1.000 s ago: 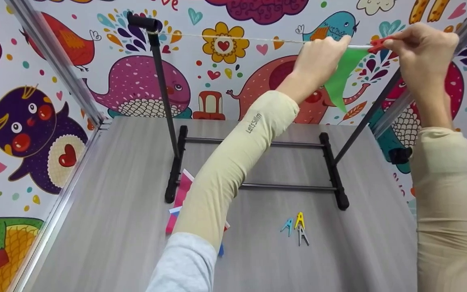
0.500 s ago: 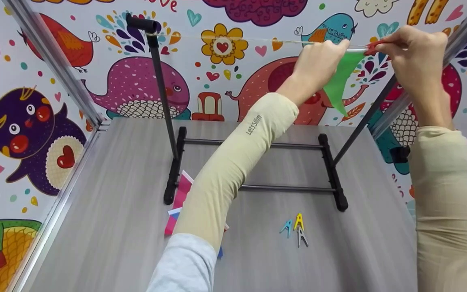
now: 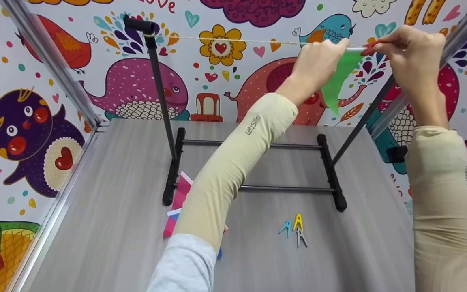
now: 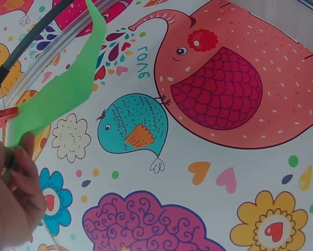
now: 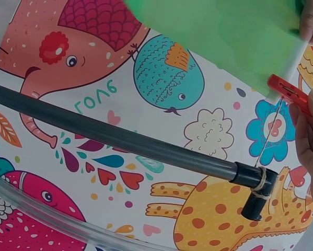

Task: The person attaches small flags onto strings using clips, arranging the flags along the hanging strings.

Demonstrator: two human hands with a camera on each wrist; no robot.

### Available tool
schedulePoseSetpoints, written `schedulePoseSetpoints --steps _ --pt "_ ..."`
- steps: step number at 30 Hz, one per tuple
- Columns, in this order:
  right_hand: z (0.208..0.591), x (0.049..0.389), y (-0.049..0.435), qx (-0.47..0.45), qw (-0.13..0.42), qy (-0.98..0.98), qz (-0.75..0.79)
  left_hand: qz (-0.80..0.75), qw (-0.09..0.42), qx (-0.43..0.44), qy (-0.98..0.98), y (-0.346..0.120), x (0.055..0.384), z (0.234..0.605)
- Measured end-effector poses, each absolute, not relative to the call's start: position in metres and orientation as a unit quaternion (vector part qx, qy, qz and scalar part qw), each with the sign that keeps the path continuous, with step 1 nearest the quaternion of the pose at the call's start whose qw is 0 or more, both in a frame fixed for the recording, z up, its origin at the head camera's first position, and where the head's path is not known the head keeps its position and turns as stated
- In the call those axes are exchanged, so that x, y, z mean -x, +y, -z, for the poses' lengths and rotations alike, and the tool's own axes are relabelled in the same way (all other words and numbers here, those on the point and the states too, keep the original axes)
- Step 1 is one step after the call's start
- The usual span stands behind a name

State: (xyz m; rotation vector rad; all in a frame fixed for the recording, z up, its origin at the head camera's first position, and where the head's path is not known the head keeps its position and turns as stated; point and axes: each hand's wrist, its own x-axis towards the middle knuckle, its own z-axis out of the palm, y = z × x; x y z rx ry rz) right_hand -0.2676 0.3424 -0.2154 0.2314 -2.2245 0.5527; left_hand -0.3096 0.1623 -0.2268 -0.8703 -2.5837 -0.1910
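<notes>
Against the printed wall, a green triangular pennant [image 3: 341, 79] with a white top edge hangs at a string [image 3: 233, 39]. My left hand [image 3: 318, 63] pinches that top edge near its left end; the left wrist view shows fingers [image 4: 25, 167] on it. My right hand [image 3: 418, 65] pinches a red clothespin [image 5: 289, 93] between thumb and fingers. The clothespin's tip is at the pennant's right top corner, by the string. Whether its jaws grip the cloth is hard to tell. The string is tied round the end of a black stand's arm [image 5: 258, 191].
The black stand [image 3: 161, 97] rises from the grey table. Blue [image 3: 285, 229], yellow [image 3: 298, 222] and grey [image 3: 301, 237] clothespins lie at its front right. Pink and blue pennants [image 3: 183, 188] lie at the left, partly under my left sleeve. Patterned walls surround the table.
My right hand and the red clothespin have shifted slightly left and down along the pennant's corner. The pennant's lower tip has swung left. My left hand keeps its hold.
</notes>
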Motion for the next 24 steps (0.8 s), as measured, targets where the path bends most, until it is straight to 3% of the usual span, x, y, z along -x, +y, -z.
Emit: schedulePoseSetpoints --steps 19,24 --pt "0.2170 0.2630 0.3473 -0.107 0.407 -0.876 -0.237 0.077 0.211 0.311 -0.923 0.1670 0.3057 0.2254" --pt "0.2176 0.2586 0.3466 -0.107 0.384 -0.884 -0.244 0.092 0.212 0.311 -0.922 0.1685 0.3049 0.2254"
